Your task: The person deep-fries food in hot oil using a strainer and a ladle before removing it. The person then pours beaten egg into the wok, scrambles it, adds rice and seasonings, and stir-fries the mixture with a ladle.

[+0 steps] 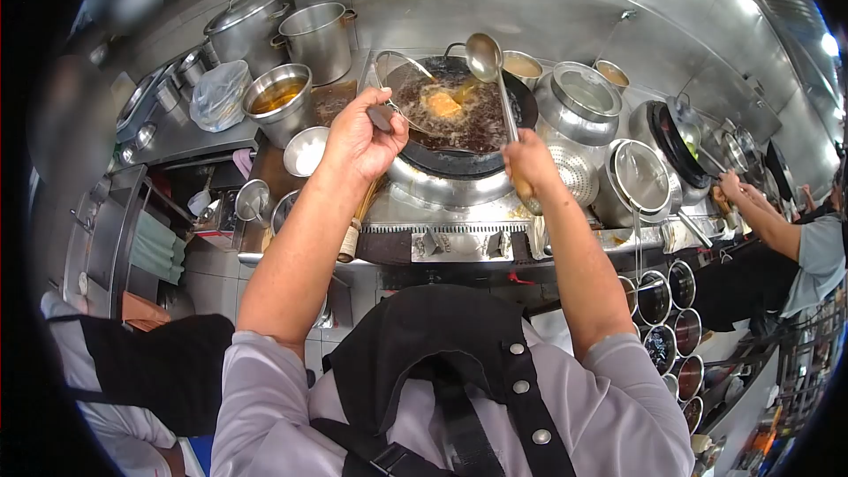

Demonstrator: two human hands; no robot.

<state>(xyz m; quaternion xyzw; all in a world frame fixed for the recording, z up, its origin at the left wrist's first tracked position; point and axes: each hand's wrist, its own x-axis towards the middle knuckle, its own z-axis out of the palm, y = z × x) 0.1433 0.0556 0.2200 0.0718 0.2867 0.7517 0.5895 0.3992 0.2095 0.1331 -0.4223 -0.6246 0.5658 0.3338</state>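
Note:
My left hand (pixel 364 131) is closed around the handle of a round wire strainer (pixel 408 79), whose rim tilts over the left side of the wok. Dark bubbling oil fills the wok (pixel 521 110), and a golden piece of frying food (pixel 443 104) floats near its middle; its kind is unclear. In my right hand (pixel 530 162) is a metal ladle (pixel 484 56) with a wooden handle. The ladle's bowl is raised above the wok's far edge, apart from the food.
Left of the wok stand a pot of amber liquid (pixel 276 95), a white bowl (pixel 306 151) and tall stockpots (pixel 316 42). To the right are a perforated ladle (pixel 572 177), a lidded pot (pixel 585 93) and a sieve (pixel 642 177). A co-worker (pixel 795 252) works at the far right; another person (pixel 150 371) is lower left.

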